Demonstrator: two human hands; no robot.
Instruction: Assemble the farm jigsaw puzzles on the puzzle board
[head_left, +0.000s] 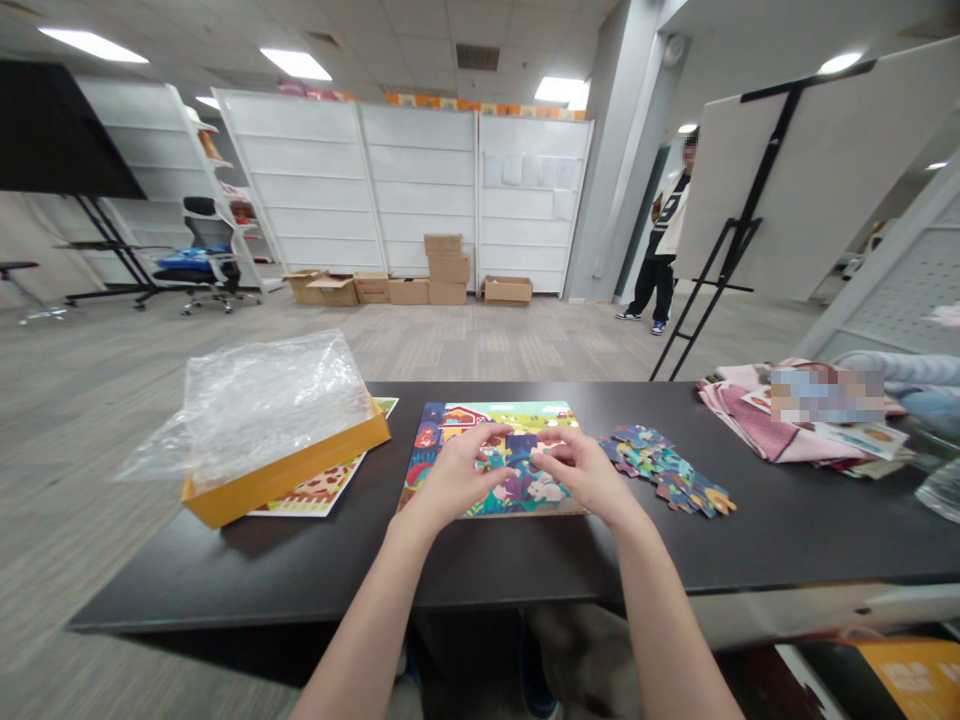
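Note:
A colourful puzzle board [551, 490] with a farm picture and a white rabbit lies on the black table in front of me. Over its middle is a dark blue puzzle piece [521, 442], between my two hands. My right hand [581, 468] pinches the piece's right side with thumb and forefinger. My left hand [463, 470] curves around the left side, thumb and fingers apart, fingertips close to the piece; whether they touch it is unclear. Just right of the board sits a heap of loose puzzle pieces [664, 465].
At the table's left, an orange box [300, 462] with clear plastic wrap [274, 395] rests tilted on a printed sheet [319, 490]. Folded cloths [739, 425] and plastic bags lie at the right. A person [664, 240] stands beyond, beside a white board [817, 170].

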